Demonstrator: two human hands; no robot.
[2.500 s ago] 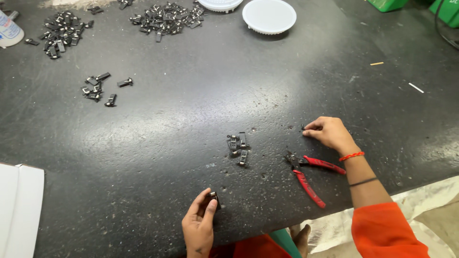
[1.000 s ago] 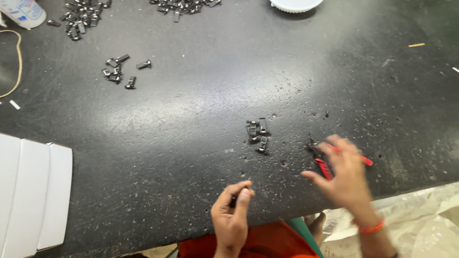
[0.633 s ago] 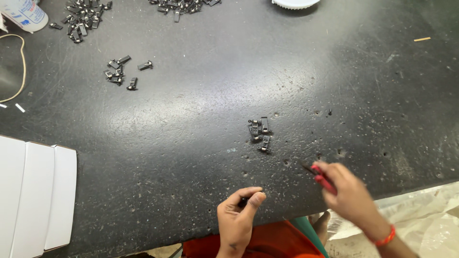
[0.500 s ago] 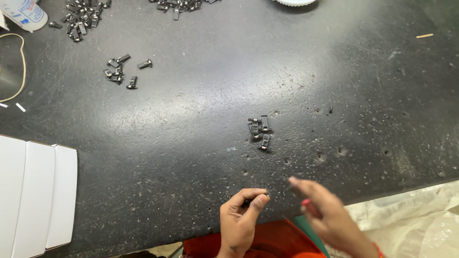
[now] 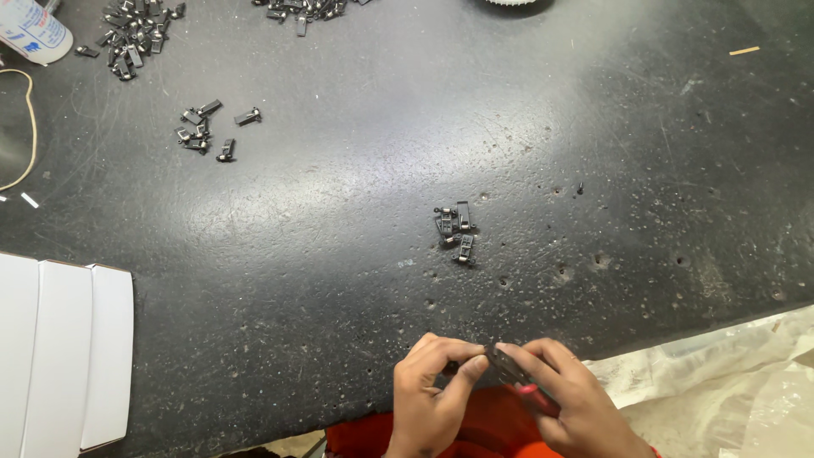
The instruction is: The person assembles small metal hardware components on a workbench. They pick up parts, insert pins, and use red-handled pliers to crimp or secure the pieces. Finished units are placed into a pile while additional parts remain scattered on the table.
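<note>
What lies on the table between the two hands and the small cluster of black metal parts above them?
Nothing but bare, pitted black tabletop separates the left hand and right hand from the cluster of black parts, as the head view shows.

Parts (image 5: 455,229) beyond both hands, on table (image 5: 339,212)

A wide bare stretch of table (image 5: 339,280) is lying open ahead of both hands. Only a small cluster of black clips (image 5: 455,229) is sitting in the way; white boxes (image 5: 64,356) are bounding the left edge.
</note>
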